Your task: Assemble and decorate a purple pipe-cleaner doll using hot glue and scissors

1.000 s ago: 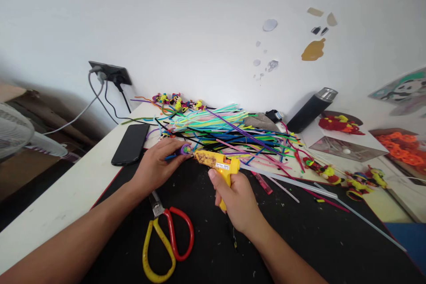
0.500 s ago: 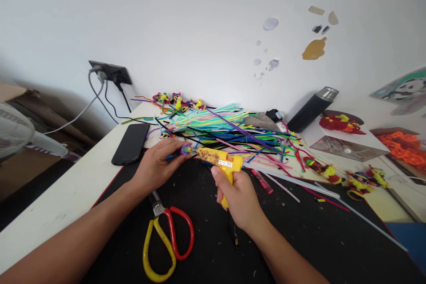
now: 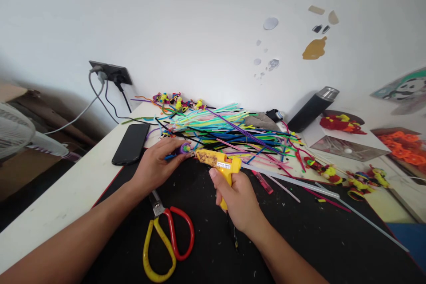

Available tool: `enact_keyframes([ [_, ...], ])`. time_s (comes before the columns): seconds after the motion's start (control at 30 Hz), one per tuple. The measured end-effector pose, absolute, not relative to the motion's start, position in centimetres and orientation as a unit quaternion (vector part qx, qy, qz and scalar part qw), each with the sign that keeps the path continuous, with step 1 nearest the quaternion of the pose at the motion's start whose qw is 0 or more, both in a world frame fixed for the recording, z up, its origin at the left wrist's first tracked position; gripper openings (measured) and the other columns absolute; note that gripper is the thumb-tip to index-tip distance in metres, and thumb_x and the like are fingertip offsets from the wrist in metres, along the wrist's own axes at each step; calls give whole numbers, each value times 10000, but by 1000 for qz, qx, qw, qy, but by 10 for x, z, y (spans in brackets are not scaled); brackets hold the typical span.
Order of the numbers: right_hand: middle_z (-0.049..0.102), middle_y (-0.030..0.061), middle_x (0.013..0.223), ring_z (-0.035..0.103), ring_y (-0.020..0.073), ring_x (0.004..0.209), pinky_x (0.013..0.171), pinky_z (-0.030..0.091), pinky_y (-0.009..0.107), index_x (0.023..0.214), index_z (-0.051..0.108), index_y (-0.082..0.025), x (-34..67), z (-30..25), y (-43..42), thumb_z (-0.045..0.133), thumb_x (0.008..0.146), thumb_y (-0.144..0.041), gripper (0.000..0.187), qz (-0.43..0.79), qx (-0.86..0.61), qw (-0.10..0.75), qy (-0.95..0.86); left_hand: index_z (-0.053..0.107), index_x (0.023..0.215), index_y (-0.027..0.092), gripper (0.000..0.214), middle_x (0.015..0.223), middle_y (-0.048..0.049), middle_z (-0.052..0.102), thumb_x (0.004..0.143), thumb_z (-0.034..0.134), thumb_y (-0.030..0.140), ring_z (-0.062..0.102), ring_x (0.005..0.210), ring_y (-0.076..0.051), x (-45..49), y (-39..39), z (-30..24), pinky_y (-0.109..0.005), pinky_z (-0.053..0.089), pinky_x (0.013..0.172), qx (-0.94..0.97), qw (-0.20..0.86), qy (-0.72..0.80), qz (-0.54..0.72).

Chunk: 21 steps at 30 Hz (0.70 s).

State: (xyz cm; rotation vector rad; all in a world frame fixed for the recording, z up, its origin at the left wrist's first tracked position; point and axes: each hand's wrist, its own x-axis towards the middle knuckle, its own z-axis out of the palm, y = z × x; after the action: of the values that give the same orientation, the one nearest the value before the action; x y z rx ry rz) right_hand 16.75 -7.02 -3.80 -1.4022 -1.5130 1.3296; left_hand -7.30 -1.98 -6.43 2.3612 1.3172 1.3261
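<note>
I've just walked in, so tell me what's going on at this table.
A person's left hand holds a small purple piece with a yellow-green centre. The right hand grips a yellow plastic glue gun, its nozzle pointed at the piece; whether they touch is too small to tell. A translucent glue stick juts from the gun's back. Large metal scissors with one yellow and one red handle lie on the black mat, and a heap of many-coloured pipe cleaners lies beyond the hands.

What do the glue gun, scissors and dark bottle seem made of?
The glue gun: likely molded plastic, yellow beneath brown stains. The scissors: metal, shiny grey at the pivot; smooth red and yellow handles look plastic-coated. The dark bottle: its cap gleams like polished metal; its matte body could be painted metal or plastic.
</note>
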Motion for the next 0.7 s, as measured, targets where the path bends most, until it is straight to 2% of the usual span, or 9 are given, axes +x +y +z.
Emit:
enact_keyframes([
  [0.23,507,-5,446,476,110,399,436,366,237,558,537,-219,168,-44,-71,529,914,-820,699,513,-534,338,-581,785,1193,202,274,1070,-93,823,1009,685,377,767,955,-229,-72,-20,-64,-329,600,904,782,62,436,440],
  [0.47,504,-13,446,472,105,388,434,364,233,586,527,-219,166,-44,-72,542,931,-784,662,509,-530,339,-587,778,1191,196,287,1060,-98,817,1021,660,395,759,948,-231,-73,-20,-66,-337,600,890,789,53,441,424],
  [0.7,503,-14,443,469,105,384,431,363,232,588,532,-219,166,-43,-73,540,931,-784,661,509,-533,337,-586,775,1180,197,242,1052,-96,811,1013,666,335,756,947,-228,-73,-19,-67,-338,606,881,796,42,435,418],
])
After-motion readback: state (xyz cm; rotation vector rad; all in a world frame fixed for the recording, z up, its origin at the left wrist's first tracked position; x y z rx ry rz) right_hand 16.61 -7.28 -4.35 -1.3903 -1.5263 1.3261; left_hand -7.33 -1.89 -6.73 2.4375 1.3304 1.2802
